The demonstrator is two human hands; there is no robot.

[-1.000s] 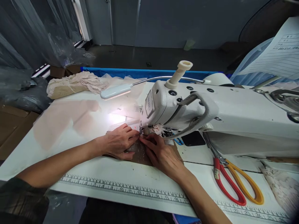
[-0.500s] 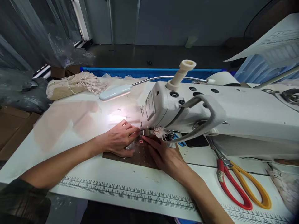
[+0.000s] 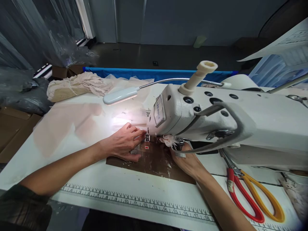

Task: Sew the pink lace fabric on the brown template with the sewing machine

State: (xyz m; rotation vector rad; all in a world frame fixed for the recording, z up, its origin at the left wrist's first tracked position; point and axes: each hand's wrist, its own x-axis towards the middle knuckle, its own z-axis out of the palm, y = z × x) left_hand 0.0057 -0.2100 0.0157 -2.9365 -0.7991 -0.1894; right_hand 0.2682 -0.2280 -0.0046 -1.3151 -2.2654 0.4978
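My left hand (image 3: 125, 141) rests beside the presser foot (image 3: 147, 138) of a white sewing machine (image 3: 173, 106). Its fingers are bent, with the tips at the foot, while the thumb stretches apart over the brown plate (image 3: 166, 165). Pale sheer fabric (image 3: 133, 118) lies just beyond these fingers under bright light. My right hand (image 3: 186, 160) reaches beneath the machine head, right of the foot; its fingers are mostly hidden behind the machine's parts, so any hold is unclear. A gathered pale scrap (image 3: 167, 140) hangs by the needle area.
Scissors (image 3: 250, 189) with red and yellow handles lie at the right. A lamp (image 3: 120, 95) on a flexible neck hangs over the fabric. A tied bundle of lace (image 3: 79, 85) sits at the back left. A printed ruler (image 3: 134, 202) runs along the table's front edge.
My right hand has moved right and farther under the machine head, uncovering more of the brown plate. My left hand stays almost in place. The view has shifted slightly.
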